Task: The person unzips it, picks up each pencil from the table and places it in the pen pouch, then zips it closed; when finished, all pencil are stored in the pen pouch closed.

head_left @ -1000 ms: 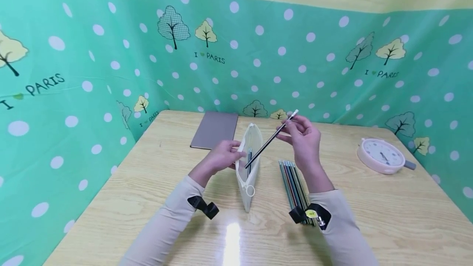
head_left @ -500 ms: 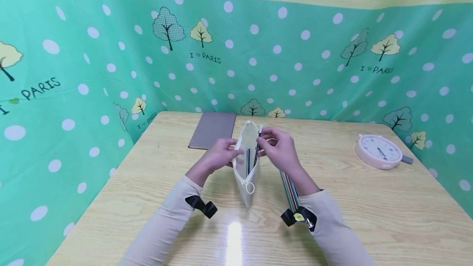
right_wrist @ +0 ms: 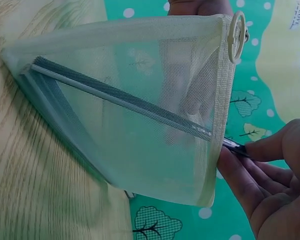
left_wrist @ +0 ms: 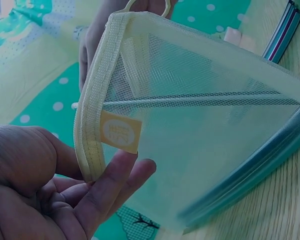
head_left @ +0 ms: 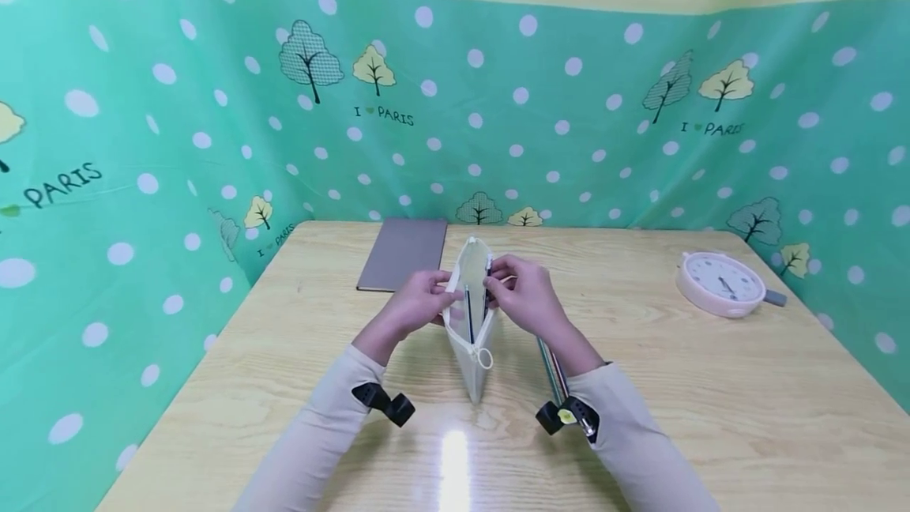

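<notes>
A cream mesh zip pouch (head_left: 471, 378) stands on the table with its mouth spread. My left hand (head_left: 414, 305) pinches its left rim by the zipper, thumb and fingers on either side of the edge, beside a small yellow tag (left_wrist: 121, 131). My right hand (head_left: 528, 296) pinches the top end of a dark pencil (right_wrist: 233, 145) at the right rim. Most of that pencil slants down inside the pouch, visible through the mesh in the right wrist view. More pencils (left_wrist: 250, 170) lie along the pouch bottom. A ring pull (right_wrist: 236, 37) hangs at the near zipper end.
A row of pencils (head_left: 552, 370) lies right of the pouch, partly hidden under my right forearm. Behind the pouch on the left is a grey-brown notebook (head_left: 404, 253). A pink round clock (head_left: 721, 283) rests at the right. A polka-dot curtain (head_left: 519, 117) borders the table.
My right hand has moved left and down to the pouch mouth, taking the pencil from a raised slant to nearly its full length inside. The left hand keeps its hold on the rim.
</notes>
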### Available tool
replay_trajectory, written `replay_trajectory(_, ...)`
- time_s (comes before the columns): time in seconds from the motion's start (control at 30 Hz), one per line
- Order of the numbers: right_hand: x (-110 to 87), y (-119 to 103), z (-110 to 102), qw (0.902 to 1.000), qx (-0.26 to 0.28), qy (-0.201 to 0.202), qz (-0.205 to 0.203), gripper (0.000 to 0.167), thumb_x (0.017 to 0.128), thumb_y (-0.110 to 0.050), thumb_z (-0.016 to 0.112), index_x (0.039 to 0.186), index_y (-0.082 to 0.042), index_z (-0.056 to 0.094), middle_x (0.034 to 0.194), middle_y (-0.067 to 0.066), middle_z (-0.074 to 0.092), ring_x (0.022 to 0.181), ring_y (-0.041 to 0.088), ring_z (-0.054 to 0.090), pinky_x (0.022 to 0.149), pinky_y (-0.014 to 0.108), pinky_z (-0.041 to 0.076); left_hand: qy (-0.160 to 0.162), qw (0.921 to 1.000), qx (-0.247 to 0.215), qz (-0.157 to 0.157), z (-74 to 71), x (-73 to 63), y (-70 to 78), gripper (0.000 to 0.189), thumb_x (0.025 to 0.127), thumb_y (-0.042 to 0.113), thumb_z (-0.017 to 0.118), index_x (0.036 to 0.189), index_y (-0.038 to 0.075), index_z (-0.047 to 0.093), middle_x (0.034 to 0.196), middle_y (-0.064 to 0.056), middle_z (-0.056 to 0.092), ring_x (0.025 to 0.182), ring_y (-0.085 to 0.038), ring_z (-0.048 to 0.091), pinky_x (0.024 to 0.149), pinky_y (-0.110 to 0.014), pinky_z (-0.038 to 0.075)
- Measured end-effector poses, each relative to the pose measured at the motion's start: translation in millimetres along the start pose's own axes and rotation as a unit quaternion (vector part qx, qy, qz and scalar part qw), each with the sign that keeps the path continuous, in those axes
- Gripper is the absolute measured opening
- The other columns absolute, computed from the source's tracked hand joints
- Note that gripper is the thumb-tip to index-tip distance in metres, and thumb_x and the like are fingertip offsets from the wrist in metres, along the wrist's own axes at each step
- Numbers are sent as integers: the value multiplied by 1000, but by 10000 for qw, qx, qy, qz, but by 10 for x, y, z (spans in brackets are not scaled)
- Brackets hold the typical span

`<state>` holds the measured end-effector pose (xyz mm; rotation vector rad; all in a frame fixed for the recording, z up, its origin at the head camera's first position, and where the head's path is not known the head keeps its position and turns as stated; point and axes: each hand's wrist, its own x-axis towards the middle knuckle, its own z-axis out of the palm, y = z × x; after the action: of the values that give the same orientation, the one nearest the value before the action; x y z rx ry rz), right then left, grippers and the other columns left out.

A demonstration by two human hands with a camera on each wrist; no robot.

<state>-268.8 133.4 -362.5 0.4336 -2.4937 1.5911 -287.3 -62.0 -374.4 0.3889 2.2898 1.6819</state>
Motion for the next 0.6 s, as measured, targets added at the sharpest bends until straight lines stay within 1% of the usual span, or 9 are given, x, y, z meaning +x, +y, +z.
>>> replay_trajectory(0.1, 12, -13, 7, 9999, -84, -114, -56, 18, 96, 5, 65, 113, 13, 65, 97, 23, 71, 75, 27, 74, 66, 30, 65, 30, 10000, -6, 18, -12, -7, 0, 44, 104, 3, 58, 142, -16, 49, 120, -34, 67, 87, -32, 78, 75, -39, 66)
replay_trajectory(0.2, 18, -26, 2, 9995, -128, -291, -56, 16, 96, 4, 66, 110, 12, 66, 96, 23, 72, 74, 28, 74, 65, 32, 66, 19, 10000, -37, 26, -19, -8, 0, 44, 103, 3, 59, 142, -15, 49, 120, -34, 67, 86, -30, 78, 76, -39, 66)
replay_trajectory(0.3, 23, -24, -11, 9988, -90, -481, 23, 16, 97, 3, 66, 109, 12, 67, 96, 25, 74, 72, 28, 75, 65, 32, 66, 31, 10000, -64, -6, -21, -9, -2, 45, 103, 3, 59, 143, -15, 48, 120, -34, 67, 83, -27, 77, 77, -40, 66)
replay_trajectory(0.37, 24, -19, -27, 9983, -25, -575, 96, 18, 98, 1, 65, 111, 13, 68, 97, 26, 74, 71, 27, 75, 65, 31, 66, 45, 10000, -70, -38, -21, -9, -6, 45, 103, 3, 59, 144, -15, 48, 121, -35, 67, 82, -26, 77, 78, -40, 66)
replay_trajectory(0.43, 15, -22, -57, 9982, -41, -588, 113, 20, 99, -1, 64, 114, 13, 68, 98, 25, 74, 71, 24, 75, 64, 30, 65, 61, 9999, -74, -50, -20, -9, -10, 45, 103, 2, 58, 144, -15, 48, 121, -35, 67, 82, -26, 77, 78, -40, 66)
replay_trajectory(0.5, -6, -48, -118, 9983, -143, -557, 42, 22, 100, -3, 63, 115, 11, 69, 97, 24, 75, 70, 23, 74, 64, 28, 65, 57, 9999, -81, -53, -16, -8, -11, 44, 103, 1, 58, 143, -15, 49, 118, -34, 69, 81, -26, 77, 77, -40, 66)
replay_trajectory(0.6, -64, -134, -307, 9988, -227, -416, -143, 23, 101, -3, 62, 118, 12, 68, 97, 24, 74, 72, 26, 74, 65, 29, 65, 18, 10000, -97, -12, 1, 2, -4, 43, 102, -1, 56, 142, -16, 49, 116, -33, 70, 81, -26, 77, 76, -39, 66)
